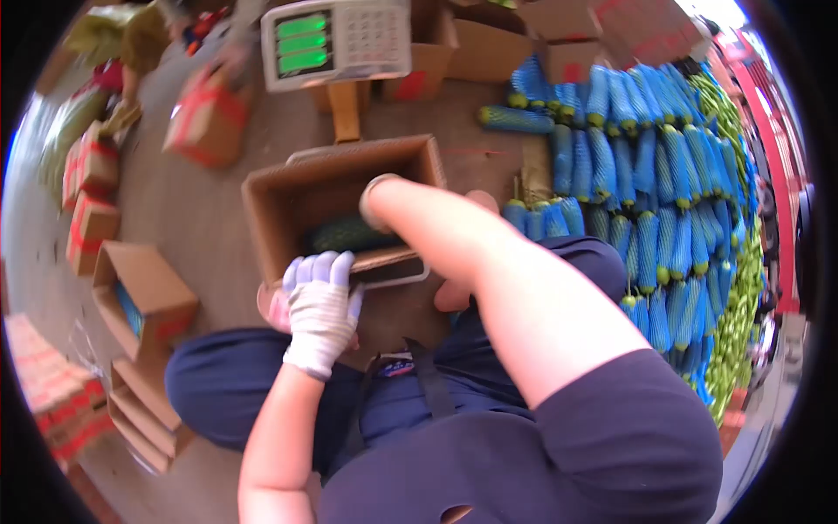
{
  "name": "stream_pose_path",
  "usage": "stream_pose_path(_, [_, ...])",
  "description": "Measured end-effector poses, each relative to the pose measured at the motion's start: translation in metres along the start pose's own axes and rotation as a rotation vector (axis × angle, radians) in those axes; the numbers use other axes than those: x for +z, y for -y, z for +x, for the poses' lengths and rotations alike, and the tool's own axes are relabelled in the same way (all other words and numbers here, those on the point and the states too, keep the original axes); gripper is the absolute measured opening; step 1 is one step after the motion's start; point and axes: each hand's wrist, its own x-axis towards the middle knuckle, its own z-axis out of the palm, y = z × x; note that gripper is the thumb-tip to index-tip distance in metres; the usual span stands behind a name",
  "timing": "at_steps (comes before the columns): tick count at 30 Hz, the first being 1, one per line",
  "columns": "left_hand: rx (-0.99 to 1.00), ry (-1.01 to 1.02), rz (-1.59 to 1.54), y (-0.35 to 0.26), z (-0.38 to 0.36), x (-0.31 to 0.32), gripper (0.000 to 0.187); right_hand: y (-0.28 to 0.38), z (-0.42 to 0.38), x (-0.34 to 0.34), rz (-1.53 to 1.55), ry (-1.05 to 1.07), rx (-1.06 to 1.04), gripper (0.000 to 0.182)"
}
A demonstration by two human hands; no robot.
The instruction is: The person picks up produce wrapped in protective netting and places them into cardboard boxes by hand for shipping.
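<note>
An open cardboard box (269,218) stands in front of me on a weighing scale. My left hand (319,301), in a white glove with lilac fingertips, has its fingers hooked over the near rim of the box at the left. A dark green, long vegetable (345,234) lies inside on the bottom. My right hand (375,203) reaches down into the box beside that vegetable; only the glove cuff and wrist show, and the fingers are hidden behind my forearm.
The scale's display (304,44), with green lit rows, rises behind the box. Rows of green vegetables in blue netting (646,166) lie at right, bordered by loose green ones (729,341). Taped cartons (208,122) and open boxes (144,293) stand left. A person (122,52) is at far left.
</note>
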Motion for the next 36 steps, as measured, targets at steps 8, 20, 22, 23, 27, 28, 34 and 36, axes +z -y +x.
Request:
stream_pose_path(8, [0.066, -0.022, 0.049, 0.001, 0.012, 0.001, 0.056, -0.012, 0.140, 0.021, 0.477, -0.117, 0.336, 0.036])
stream_pose_path(20, [-0.001, 0.253, 0.084, -0.025, 0.043, -0.030, 0.052, -0.125, -0.181, 0.107, 0.873, -1.210, -0.497, 0.050])
stream_pose_path(22, [0.014, 0.302, 0.054, -0.030, 0.053, -0.024, 0.058, -0.169, -0.163, 0.156, 0.984, -1.385, -0.337, 0.047])
stream_pose_path(23, [0.011, 0.329, 0.053, -0.032, 0.056, -0.020, 0.060, -0.189, -0.150, 0.178, 0.963, -1.501, -0.165, 0.048])
stream_pose_path(27, [0.037, 0.408, 0.117, -0.050, 0.075, -0.017, 0.058, -0.276, -0.143, 0.209, 0.949, -1.979, 0.275, 0.047])
stream_pose_path(28, [0.040, 0.465, 0.162, -0.056, 0.083, -0.021, 0.056, -0.305, -0.145, 0.207, 0.829, -2.102, 0.414, 0.048])
stream_pose_path(34, [0.015, 0.478, 0.171, -0.048, 0.088, -0.001, 0.060, -0.447, -0.125, 0.225, 1.056, -1.897, 1.031, 0.057])
stream_pose_path(36, [0.020, 0.437, 0.175, -0.053, 0.092, 0.002, 0.057, -0.454, -0.094, 0.242, 1.115, -1.730, 1.100, 0.052])
